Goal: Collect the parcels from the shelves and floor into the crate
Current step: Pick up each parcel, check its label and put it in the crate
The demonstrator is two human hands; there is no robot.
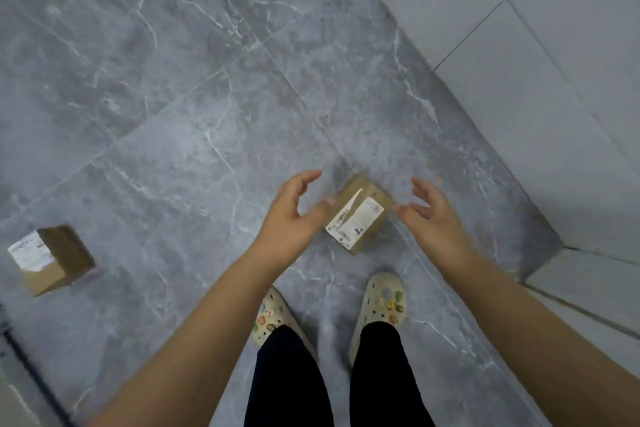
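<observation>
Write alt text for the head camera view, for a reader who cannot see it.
The person's left hand and right hand, both open, reach down on either side of a labelled cardboard parcel on the grey marbled floor, just ahead of their cream clogs. A second parcel lies at far left; a pale tiled wall runs along the right.

The only view comes from a wide-angle camera worn on the person's head. It tilts steeply down, almost straight at the grey floor [156, 62]. It looks along both forearms to the left hand [289, 218] and right hand [434, 218] at mid-frame, close in. The person's shoes [384, 302] are below them. A pale wall [554, 80] slants across the right side, and the edges look slightly blurred.
</observation>
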